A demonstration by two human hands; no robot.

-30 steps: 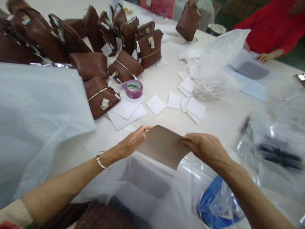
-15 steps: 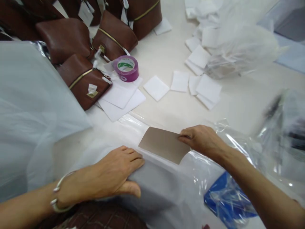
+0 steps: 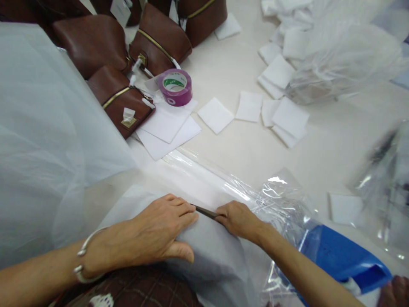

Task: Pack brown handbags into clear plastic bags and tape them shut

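My left hand (image 3: 156, 234), with a metal bangle at the wrist, lies flat with its thumb apart on a whitish sheet (image 3: 220, 256) that covers a grey bulge. Whether the sheet is paper or film I cannot tell. My right hand (image 3: 241, 219) pinches a thin grey-brown card (image 3: 205, 211) by its right end. The card shows almost edge-on, and its left end meets the left fingertips. Clear plastic film (image 3: 204, 170) stretches just beyond both hands. Beneath my right forearm is a blue plastic object (image 3: 341, 256), partly covered by crumpled film.
Several brown handbags (image 3: 118, 98) stand at the upper left, beside a large pale sheet (image 3: 47, 128). A purple tape roll (image 3: 175, 87) rests on white papers (image 3: 172, 136). White square pads (image 3: 215, 115) and thin plastic bags (image 3: 348, 64) lie across the table.
My right hand has moved left and nearer me, turning the card from a broad face to almost edge-on. My left hand stays nearly in place. More of the blue object shows.
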